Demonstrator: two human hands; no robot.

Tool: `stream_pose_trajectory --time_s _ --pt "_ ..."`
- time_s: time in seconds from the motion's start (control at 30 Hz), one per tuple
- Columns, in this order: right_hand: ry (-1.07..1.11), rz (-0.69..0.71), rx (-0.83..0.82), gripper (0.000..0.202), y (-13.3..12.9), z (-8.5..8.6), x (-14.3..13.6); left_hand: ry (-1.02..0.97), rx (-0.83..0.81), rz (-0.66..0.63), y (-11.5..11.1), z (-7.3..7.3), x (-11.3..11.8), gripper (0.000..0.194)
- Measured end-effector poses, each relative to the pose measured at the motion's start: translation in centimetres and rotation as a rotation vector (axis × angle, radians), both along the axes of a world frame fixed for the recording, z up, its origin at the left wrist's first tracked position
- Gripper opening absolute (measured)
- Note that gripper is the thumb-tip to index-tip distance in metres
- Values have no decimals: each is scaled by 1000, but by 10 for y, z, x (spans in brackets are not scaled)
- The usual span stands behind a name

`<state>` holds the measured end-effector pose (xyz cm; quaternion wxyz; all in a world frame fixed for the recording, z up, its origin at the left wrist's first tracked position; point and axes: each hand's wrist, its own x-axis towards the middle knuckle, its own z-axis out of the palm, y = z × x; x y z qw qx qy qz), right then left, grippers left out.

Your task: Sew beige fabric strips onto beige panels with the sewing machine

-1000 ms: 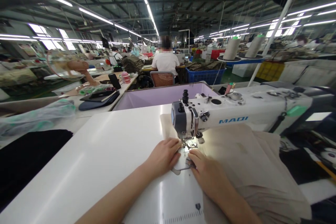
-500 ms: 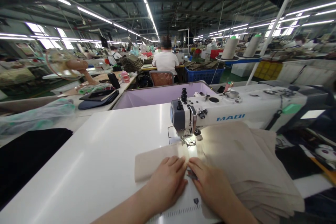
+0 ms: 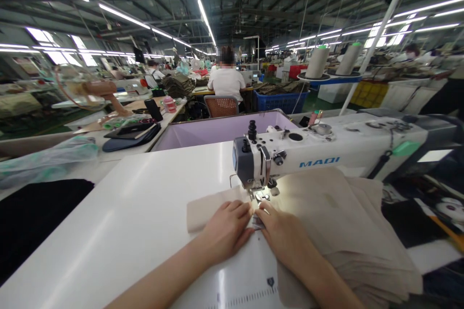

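Observation:
A white sewing machine (image 3: 319, 149) stands on the white table, its needle area lit. Just left of the presser foot (image 3: 262, 197) lies a folded beige fabric piece (image 3: 203, 211). My left hand (image 3: 230, 229) presses on this piece, fingers together and pointing at the foot. Close in front of the foot, my right hand (image 3: 281, 231) has its thumb and fingers closed at the fabric's edge; a small dark item shows between the hands, too small to name. Larger beige fabric pieces (image 3: 337, 212) lie stacked under the machine arm, beside my right hand.
Black cloth (image 3: 43, 217) lies at the left. Behind the table is a purple-lined bin (image 3: 217, 131). A dark pouch (image 3: 134, 137) rests on the left side table. Thread cones (image 3: 317, 62) stand at the right. A person in white (image 3: 227, 82) sits ahead.
Both my hands have moved forward, closer to the presser foot. The folded beige piece has shifted forward with them. The camera view has moved slightly.

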<state>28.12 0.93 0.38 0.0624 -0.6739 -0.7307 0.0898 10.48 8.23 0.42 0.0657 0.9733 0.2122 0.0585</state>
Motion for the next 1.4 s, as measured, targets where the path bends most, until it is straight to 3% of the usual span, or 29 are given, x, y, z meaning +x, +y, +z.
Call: stream_pose_trajectory --time_s 0.33,0.53,0.8,0.93,1.07,1.17,1.27,1.4 --pt "15 -19 42 23 9 1 0 -29 75 -1 34 0 6 21" --pt "22 -42 34 28 -6 -5 -4 -75 58 6 32 1 3 25" --pt "45 -64 61 32 -15 -17 -9 -74 89 127 22 -15 4 33" --pt "59 -76 69 31 -21 -19 -8 -64 53 197 13 -7 0 31" --pt "101 -93 70 31 -28 -22 -4 -88 -84 142 16 10 -21 34" --pt "181 -119 213 29 -33 -25 -1 83 32 273 17 14 -37 28" --pt "282 -80 362 34 -40 -26 -1 204 138 455 9 9 -47 26" --pt "265 106 276 44 -47 -25 -8 255 179 566 -5 4 -52 31"
